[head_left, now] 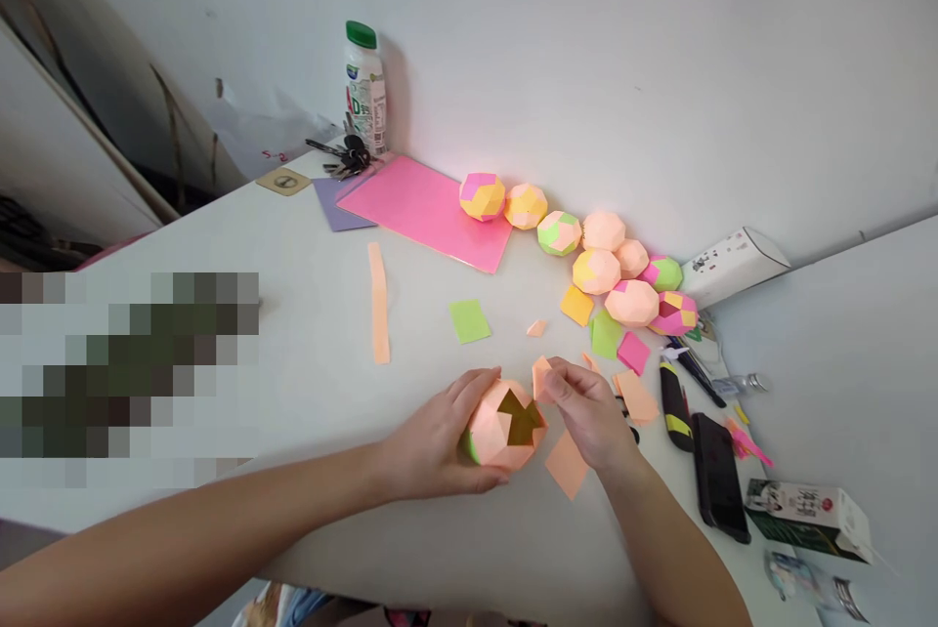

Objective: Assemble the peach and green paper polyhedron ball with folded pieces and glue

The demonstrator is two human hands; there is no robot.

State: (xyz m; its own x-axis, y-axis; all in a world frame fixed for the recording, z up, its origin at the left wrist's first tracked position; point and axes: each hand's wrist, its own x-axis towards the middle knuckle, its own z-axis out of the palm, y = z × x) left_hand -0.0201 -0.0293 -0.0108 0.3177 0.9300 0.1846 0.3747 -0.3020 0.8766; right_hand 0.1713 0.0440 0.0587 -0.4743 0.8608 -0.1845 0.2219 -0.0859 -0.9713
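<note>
My left hand (432,441) is wrapped round a peach-coloured paper ball (498,432) with a star-shaped opening at its top, resting on the white table (308,246). My right hand (590,412) pinches a small peach paper piece (540,378) at the ball's upper right edge. A loose peach paper square (567,464) lies under the right hand. Several finished paper balls (597,268) in pink, yellow, green and peach stand in a row along the wall.
Loose paper squares (469,320) and a peach strip (378,303) lie on the table. A pink sheet (425,209), keys (344,156) and a bottle (364,88) sit at the back. A black phone (719,477), markers (675,404) and cartons (806,508) lie at right.
</note>
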